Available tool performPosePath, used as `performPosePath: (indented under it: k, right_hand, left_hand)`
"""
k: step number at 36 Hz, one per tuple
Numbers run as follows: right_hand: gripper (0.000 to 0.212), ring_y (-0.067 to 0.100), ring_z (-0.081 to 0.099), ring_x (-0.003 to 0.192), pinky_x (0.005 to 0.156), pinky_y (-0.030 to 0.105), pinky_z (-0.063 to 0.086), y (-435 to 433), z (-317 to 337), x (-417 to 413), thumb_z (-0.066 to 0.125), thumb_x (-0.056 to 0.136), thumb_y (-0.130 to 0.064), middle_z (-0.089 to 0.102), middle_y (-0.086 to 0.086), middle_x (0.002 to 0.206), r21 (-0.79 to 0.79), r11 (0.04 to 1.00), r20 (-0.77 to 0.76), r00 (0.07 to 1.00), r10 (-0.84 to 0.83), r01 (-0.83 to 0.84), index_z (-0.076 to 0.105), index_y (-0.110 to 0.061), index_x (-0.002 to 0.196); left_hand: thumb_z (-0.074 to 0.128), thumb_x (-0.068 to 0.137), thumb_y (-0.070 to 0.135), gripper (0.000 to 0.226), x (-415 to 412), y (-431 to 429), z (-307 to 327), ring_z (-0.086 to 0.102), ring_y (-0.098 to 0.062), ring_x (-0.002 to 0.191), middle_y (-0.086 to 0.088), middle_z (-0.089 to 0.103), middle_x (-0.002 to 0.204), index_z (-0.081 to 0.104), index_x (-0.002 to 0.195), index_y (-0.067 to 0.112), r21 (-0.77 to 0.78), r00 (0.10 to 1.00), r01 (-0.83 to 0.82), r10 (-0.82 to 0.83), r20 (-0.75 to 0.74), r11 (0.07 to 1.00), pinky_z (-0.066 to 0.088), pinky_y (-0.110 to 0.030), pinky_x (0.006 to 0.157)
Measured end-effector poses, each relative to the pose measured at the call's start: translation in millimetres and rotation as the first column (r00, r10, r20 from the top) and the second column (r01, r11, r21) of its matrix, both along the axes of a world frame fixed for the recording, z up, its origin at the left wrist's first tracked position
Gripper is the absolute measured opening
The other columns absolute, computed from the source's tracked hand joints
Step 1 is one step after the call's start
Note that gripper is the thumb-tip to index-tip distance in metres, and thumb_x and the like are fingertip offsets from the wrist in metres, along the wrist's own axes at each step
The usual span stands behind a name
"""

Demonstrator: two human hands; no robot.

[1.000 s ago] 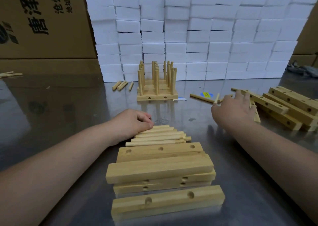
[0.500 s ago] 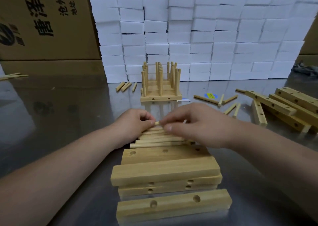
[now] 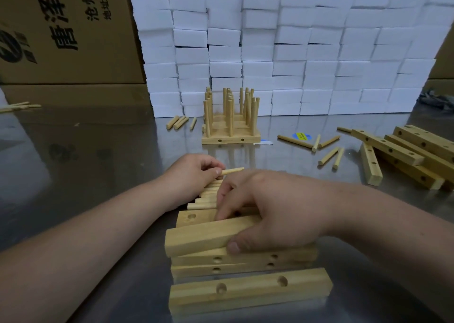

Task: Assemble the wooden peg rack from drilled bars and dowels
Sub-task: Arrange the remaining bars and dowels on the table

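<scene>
Cardboard cartons point(image 3: 61, 27), far left: cut off by the frame, contents unseen.
Foam blocks point(image 3: 294, 52), far: stacked as a wall.
Spare bars point(image 3: 405, 155), right: heaped, partly out of frame.
Drilled bars point(image 3: 250, 290), near centre: your right hand point(image 3: 275, 209) grips the top bar point(image 3: 201, 239), thumb on its near face, fingers curled over it, hiding its right end.
Finished rack point(image 3: 231, 138), far centre: holds upright pegs.
Dowel row point(image 3: 206, 197): half covered by your hands.
Dowel point(image 3: 234, 170): pinched by your left hand point(image 3: 191, 175).

Before us lie stacked pale drilled bars point(image 3: 245, 290); our right hand point(image 3: 270, 212) grips the tilted top bar point(image 3: 204, 239). Behind, dowels point(image 3: 202, 201) lie side by side, one dowel point(image 3: 233, 171) pinched in our left hand point(image 3: 194, 175). Farther back stands a finished peg rack point(image 3: 231, 128), pegs upright.
</scene>
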State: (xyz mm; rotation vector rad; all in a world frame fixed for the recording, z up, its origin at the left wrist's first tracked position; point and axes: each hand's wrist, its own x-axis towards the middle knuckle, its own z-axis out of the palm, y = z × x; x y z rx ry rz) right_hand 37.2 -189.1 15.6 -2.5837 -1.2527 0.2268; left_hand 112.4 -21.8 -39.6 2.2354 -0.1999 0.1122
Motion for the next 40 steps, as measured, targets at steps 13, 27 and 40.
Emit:
performPosePath:
  k: [13,27,40]
  right_hand:
    - [0.037,-0.007,0.05,0.051,0.055,0.019,0.035,-12,-4,22,0.042,0.095,-0.038,0.055,-0.021,0.052,0.681,0.567,-0.286,0.881,-0.377,0.464,0.066,-0.019,0.074]
    - [0.026,0.006,0.058,0.07,0.058,0.025,0.049,-29,-37,48,0.047,0.096,-0.031,0.067,-0.014,0.068,0.613,0.443,-0.508,0.756,-0.412,0.654,0.058,-0.051,0.083]
    - [0.026,0.005,0.055,0.065,0.067,0.03,0.045,-31,-45,56,0.044,0.097,-0.028,0.072,-0.008,0.074,0.598,0.473,-0.526,0.762,-0.376,0.647,0.062,-0.047,0.094]
  left_hand:
    - [0.057,0.091,0.022,0.02,-6,0,2,0.043,0.004,0.034,0.014,0.07,0.069,0.068,0.079,0.032,-0.118,0.999,0.03,-0.031,-0.007,0.993,0.03,-0.01,0.033]
    - [0.054,0.092,0.021,0.021,-8,-1,5,0.055,0.009,0.053,0.027,0.065,0.066,0.066,0.083,0.035,-0.124,0.993,0.03,-0.015,0.118,0.992,0.036,-0.007,0.041]
    - [0.051,0.093,0.025,0.027,-9,-3,4,0.048,0.006,0.045,0.014,0.063,0.077,0.059,0.08,0.047,-0.115,0.979,-0.007,0.03,0.203,0.993,0.041,-0.014,0.044]
